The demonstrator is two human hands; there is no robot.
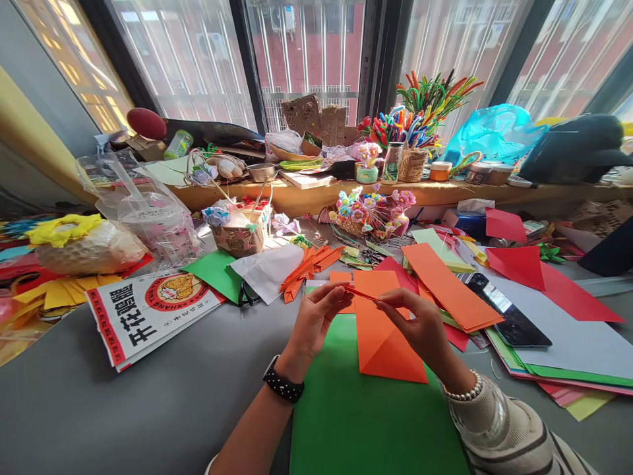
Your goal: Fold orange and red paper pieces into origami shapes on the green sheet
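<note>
A thin folded strip of red-orange paper (362,293) spans the gap between my two hands. My left hand (316,321), with a black dotted watch band at the wrist, pinches its left end. The right end is between the thumb and fingers of my right hand (415,323), which has a beaded bracelet. Below them, a large orange sheet (390,353) with a folded, pointed end lies on a green sheet (370,422). Several folded orange pieces (309,267) lie beyond my left hand. Long orange strips (450,287) rest beyond my right hand.
A printed paper bag (153,316) lies at the left, near a wrapped drink cup (158,221). A phone (509,310) rests on stacked coloured paper (583,349) at the right. Behind stand a small basket (237,236), crocheted flowers (356,211) and a cluttered ledge (316,194).
</note>
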